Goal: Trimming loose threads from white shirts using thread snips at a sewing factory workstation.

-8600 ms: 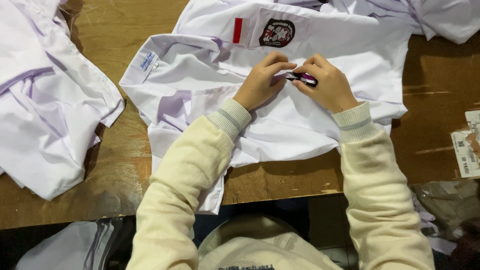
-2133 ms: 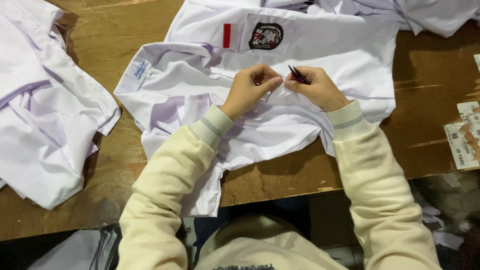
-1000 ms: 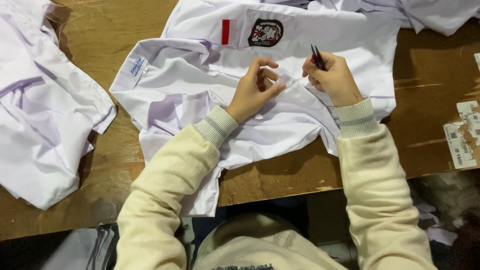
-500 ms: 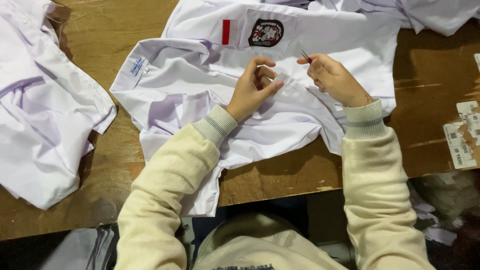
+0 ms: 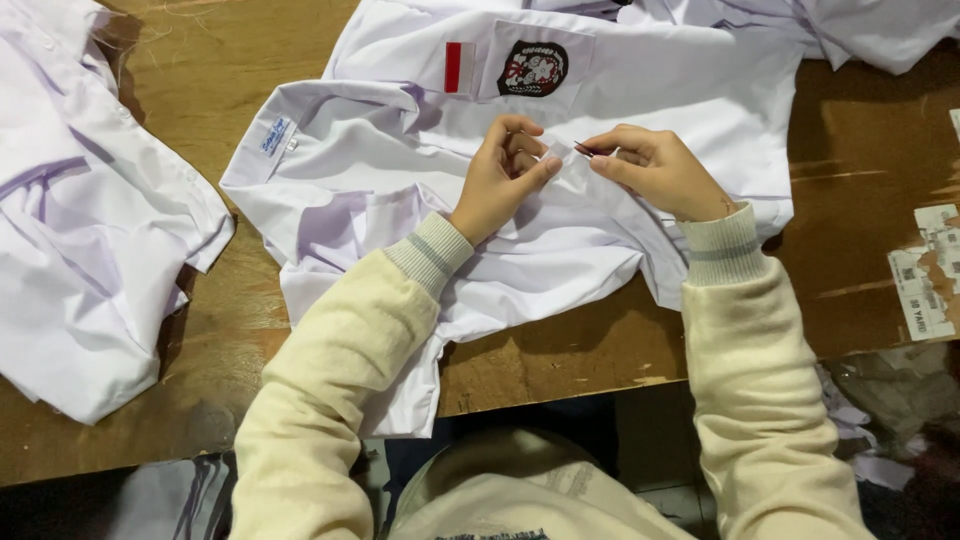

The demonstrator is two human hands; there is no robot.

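Observation:
A white shirt (image 5: 640, 90) with a red-and-white patch (image 5: 459, 66) and a dark round badge (image 5: 533, 68) lies spread on the wooden table (image 5: 860, 200). My left hand (image 5: 502, 175) pinches a fold of the shirt's cloth near its middle. My right hand (image 5: 655, 170) grips a small dark tool (image 5: 583, 150), whose tip touches the same pinched spot. Both hands meet just below the badge. What kind of tool it is, I cannot tell.
A heap of more white shirts (image 5: 70, 220) lies at the left of the table, and another white garment (image 5: 860, 25) at the top right. Torn paper labels (image 5: 925, 275) stick to the table's right edge. The front edge runs just below my forearms.
My right hand, lifted up and to the right a second ago, has come back down to the cloth. The left hand has kept its pinch on the fold.

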